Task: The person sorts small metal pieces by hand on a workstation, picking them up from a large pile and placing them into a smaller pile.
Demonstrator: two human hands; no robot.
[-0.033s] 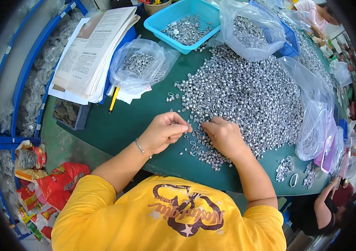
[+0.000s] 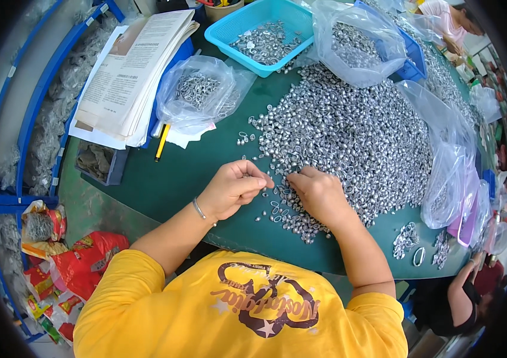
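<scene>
Head view, steeply down, seemingly close

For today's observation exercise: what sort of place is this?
Probably a small-parts sorting workshop: a huge heap of small silver metal rings on a green worktable, more in clear plastic bags and a turquoise plastic basket.

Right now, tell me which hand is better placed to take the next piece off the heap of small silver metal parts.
Right, probably. The right hand already rests on the near edge of the heap of metal parts, its fingers among the pieces. The left hand sits beside the heap over the green table, its fingers pinched together.
</scene>
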